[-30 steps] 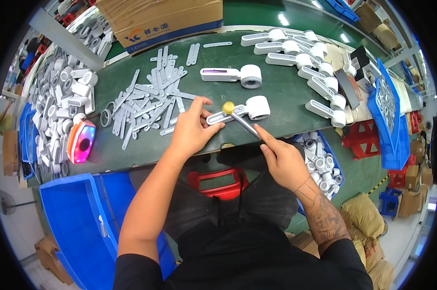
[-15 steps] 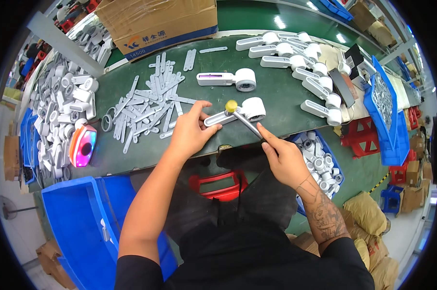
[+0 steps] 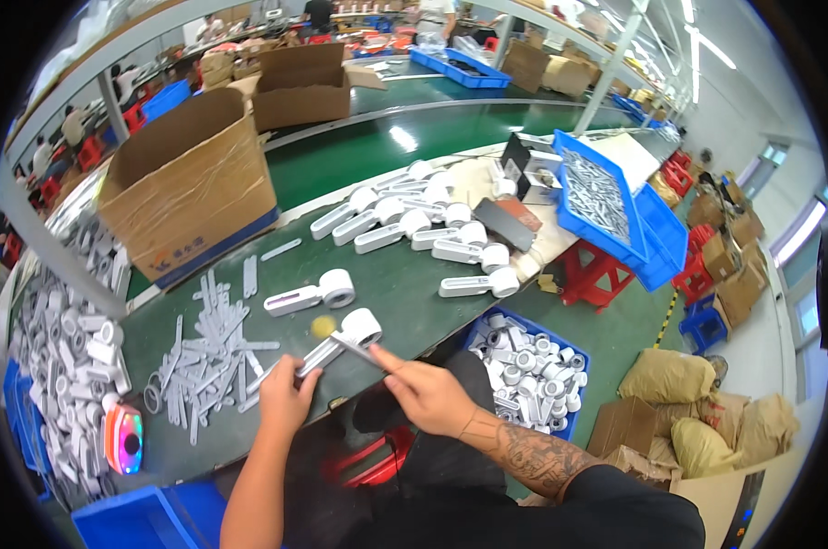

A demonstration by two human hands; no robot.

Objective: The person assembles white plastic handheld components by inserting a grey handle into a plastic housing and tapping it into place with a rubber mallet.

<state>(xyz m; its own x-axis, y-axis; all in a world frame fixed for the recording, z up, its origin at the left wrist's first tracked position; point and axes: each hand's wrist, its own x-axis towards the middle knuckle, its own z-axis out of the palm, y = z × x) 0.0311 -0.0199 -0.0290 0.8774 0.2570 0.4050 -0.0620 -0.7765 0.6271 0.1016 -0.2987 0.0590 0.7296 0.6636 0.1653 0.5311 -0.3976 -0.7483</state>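
My left hand (image 3: 287, 395) pinches the handle end of a white plastic part with a round head (image 3: 348, 333) that lies on the green table (image 3: 405, 293). My right hand (image 3: 425, 393) holds a thin grey strip (image 3: 354, 347) and presses it onto the part's handle. A small yellow ball (image 3: 322, 326) sits just beyond the part. A second white part with a round head (image 3: 311, 294) lies a little farther back.
A heap of flat grey strips (image 3: 208, 352) lies left of my hands. Several finished white parts (image 3: 412, 222) lie at the back right. A cardboard box (image 3: 190, 183) stands behind. A blue bin of white round pieces (image 3: 530, 368) sits below the table's edge. A glowing round gadget (image 3: 125, 440) rests at left.
The view has swung upward, so hands and table sit lower in the frame. Both hands keep their hold on the part and strip.
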